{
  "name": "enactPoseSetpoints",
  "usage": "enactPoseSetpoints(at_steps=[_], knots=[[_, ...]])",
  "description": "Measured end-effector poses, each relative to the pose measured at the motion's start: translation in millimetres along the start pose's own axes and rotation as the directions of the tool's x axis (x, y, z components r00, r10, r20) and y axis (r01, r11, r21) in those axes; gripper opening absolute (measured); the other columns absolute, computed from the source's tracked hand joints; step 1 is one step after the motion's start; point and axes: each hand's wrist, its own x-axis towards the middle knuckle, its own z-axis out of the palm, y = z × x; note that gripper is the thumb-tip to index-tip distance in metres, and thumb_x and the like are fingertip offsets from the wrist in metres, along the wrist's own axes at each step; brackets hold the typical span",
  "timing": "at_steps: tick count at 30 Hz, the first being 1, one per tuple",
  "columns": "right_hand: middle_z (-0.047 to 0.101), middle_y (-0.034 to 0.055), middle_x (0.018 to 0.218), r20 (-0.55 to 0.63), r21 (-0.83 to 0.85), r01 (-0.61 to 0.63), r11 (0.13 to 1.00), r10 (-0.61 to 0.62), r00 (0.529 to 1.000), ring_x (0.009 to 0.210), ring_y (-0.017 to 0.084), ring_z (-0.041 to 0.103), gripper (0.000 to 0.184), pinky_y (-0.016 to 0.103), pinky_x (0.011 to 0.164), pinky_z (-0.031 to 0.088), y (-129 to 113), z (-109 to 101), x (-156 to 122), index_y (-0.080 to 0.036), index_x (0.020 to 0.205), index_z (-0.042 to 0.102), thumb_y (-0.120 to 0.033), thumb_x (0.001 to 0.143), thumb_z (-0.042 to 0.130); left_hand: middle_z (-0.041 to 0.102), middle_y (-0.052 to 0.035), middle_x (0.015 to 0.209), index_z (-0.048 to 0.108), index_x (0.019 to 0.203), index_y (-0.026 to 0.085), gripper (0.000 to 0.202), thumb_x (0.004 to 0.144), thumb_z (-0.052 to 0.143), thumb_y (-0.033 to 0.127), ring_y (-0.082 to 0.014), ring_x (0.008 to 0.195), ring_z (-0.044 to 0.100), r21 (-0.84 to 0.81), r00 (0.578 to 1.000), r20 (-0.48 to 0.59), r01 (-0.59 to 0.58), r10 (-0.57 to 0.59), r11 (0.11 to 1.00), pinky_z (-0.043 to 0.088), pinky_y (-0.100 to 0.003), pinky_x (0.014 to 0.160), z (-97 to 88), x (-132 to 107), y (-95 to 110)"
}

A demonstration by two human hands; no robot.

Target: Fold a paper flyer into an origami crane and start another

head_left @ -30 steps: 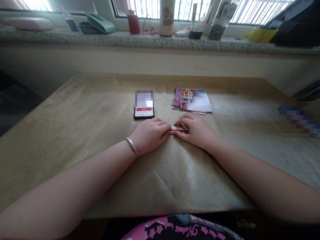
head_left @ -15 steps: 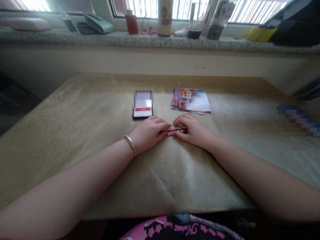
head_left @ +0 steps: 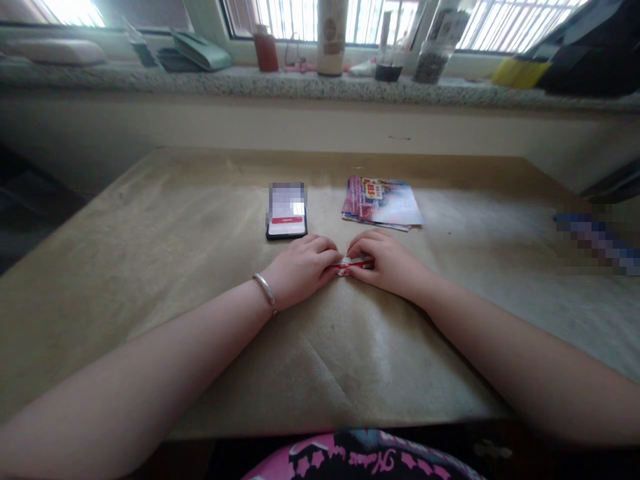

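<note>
My left hand [head_left: 299, 269] and my right hand [head_left: 389, 261] meet at the middle of the table [head_left: 150, 267]. Both are closed on a small folded red-and-white paper [head_left: 349, 265], which they pinch flat against the tabletop. Only a thin strip of that paper shows between the fingertips. A silver bangle [head_left: 264, 291] sits on my left wrist. Just beyond my left hand lies a phone [head_left: 287, 215] with its screen lit. A stack of colourful printed sheets [head_left: 383, 202] rests just beyond my right hand.
The table is covered with creased brown paper. Behind it runs a speckled stone windowsill [head_left: 300, 83] with a red cup [head_left: 265, 49], a tall pale bottle [head_left: 332, 37], jars and a teal pouch [head_left: 197, 50]. A blurred blue object [head_left: 595, 241] lies at the table's right.
Both hands have stayed together on the small paper, with only slight finger shifts. The paper strip looks narrower and flatter than a second ago.
</note>
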Motion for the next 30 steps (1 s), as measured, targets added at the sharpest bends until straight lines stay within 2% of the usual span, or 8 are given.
enactPoseSetpoints(at_steps=[8,11,17,20,24,30], knots=[[0.066,0.0073,0.093,-0.012,0.088,0.027,0.996,-0.026,1.000,0.094,0.022,0.058,0.015,0.039,0.087,0.044,3.8,2.5,-0.1,-0.020,0.076,0.059,-0.030,0.074,0.071,0.065,-0.0082,0.102,0.065,0.097,0.015,0.017,0.092,0.053,0.027,-0.0183,0.094,0.058,-0.111,1.000,0.028,0.008,-0.005,0.994,0.047,-0.032,0.085,0.5,0.6,-0.1],[0.066,0.0072,0.095,0.009,0.100,0.036,0.994,-0.037,0.999,0.095,0.022,0.057,0.015,0.038,0.088,0.044,1.7,1.8,-1.0,-0.020,0.077,0.057,-0.027,0.074,0.070,0.066,-0.0084,0.098,0.064,0.096,0.014,0.018,0.091,0.054,0.028,-0.0180,0.092,0.059,-0.171,0.998,0.039,0.047,-0.041,0.984,0.047,-0.031,0.083,-0.4,1.2,0.6],[0.065,0.0064,0.091,0.031,0.081,0.000,0.997,-0.002,1.000,0.094,0.022,0.056,0.012,0.036,0.085,0.044,-5.3,-0.2,-2.6,-0.020,0.086,0.057,-0.022,0.077,0.064,0.066,-0.0043,0.086,0.065,0.091,0.016,0.018,0.090,0.056,0.032,-0.0156,0.082,0.059,-0.267,0.991,0.045,0.137,-0.130,0.954,0.046,-0.027,0.075,-1.9,3.1,0.1],[0.064,0.0057,0.085,-0.005,0.049,-0.073,0.996,0.074,0.997,0.088,0.022,0.057,0.011,0.035,0.079,0.045,-6.9,-1.2,-2.2,-0.019,0.084,0.058,-0.024,0.077,0.065,0.066,-0.0032,0.081,0.064,0.088,0.016,0.015,0.089,0.056,0.029,-0.0147,0.078,0.058,-0.275,0.985,0.040,0.170,-0.166,0.946,0.045,-0.026,0.071,-3.2,3.3,1.5],[0.067,0.0055,0.086,-0.071,0.077,-0.199,0.977,0.205,0.976,0.081,0.021,0.061,0.016,0.033,0.071,0.046,-5.4,-1.5,-1.3,-0.020,0.087,0.061,-0.027,0.074,0.068,0.063,-0.0019,0.078,0.062,0.088,0.016,0.013,0.089,0.056,0.027,-0.0128,0.071,0.056,-0.301,0.975,0.004,0.212,-0.221,0.930,0.043,-0.024,0.064,-4.5,2.6,3.7],[0.069,0.0041,0.083,-0.096,0.027,-0.124,0.992,0.126,0.987,0.081,0.020,0.061,0.011,0.033,0.073,0.046,-4.6,-3.0,-1.8,-0.021,0.085,0.066,-0.029,0.077,0.068,0.062,-0.0002,0.079,0.061,0.084,0.017,0.004,0.084,0.058,0.016,-0.0122,0.075,0.057,-0.315,0.975,-0.098,0.160,-0.200,0.935,0.045,-0.023,0.068,-4.2,2.1,2.9]])
